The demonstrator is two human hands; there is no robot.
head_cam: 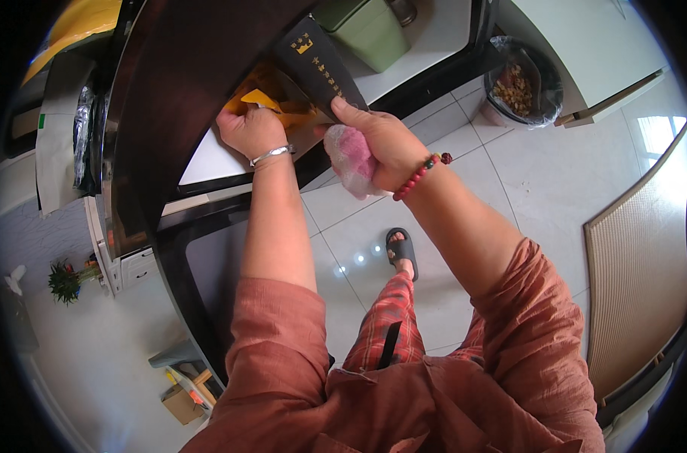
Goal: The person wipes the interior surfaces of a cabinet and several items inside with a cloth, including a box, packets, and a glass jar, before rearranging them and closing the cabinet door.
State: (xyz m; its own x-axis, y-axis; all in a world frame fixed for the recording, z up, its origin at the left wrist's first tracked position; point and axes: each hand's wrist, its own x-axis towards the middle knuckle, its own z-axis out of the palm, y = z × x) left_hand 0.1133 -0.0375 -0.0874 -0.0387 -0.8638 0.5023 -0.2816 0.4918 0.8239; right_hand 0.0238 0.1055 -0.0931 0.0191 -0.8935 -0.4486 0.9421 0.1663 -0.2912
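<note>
My left hand (255,130), with a silver bangle at the wrist, is inside a dark-framed shelf compartment. Its fingers are curled at a glossy orange-yellow package (261,99), whose rear part is in shadow. A bunched pink and white cloth (352,158) is held in my right hand (391,141), under the palm. The right thumb also rests on the lower end of a black box (323,65) bearing gold writing and a crown mark. That box stands tilted beside the yellow package, above the white shelf board (207,161).
A green bin-like container (371,37) stands on the shelf behind the box. On the tiled floor, a lined waste bin (521,90) holds scraps, next to a white cabinet (592,45). A woven mat or panel (637,289) is at the right. Silvery packets (83,141) hang at the left.
</note>
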